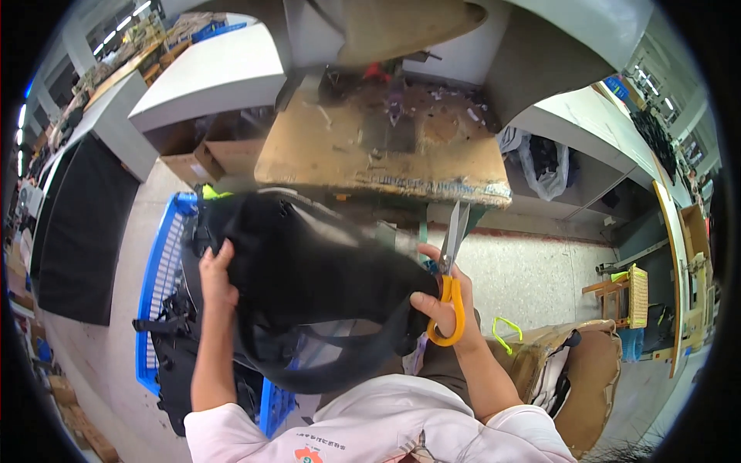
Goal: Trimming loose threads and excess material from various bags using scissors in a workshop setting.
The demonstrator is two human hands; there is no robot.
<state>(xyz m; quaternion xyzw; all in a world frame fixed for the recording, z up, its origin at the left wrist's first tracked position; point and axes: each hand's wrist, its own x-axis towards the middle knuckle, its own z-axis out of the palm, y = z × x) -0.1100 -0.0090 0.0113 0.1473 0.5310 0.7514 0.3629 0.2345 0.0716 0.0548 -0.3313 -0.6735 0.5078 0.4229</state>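
Black fabric (pixel 316 266) between left hand (pixel 218 279) and right hand (pixel 448 310), both grasping it; scissors (pixel 447 287) in right.

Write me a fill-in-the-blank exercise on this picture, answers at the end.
The left hand and right hand hold a soft fabric item coloured ____.
The orange-handled metal scissors are in the ____ hand.
Their blades point ____ from the white printed shirt.
The blue plastic slatted basket is on the person's ____ side.

Missing words: black; right; away; left.
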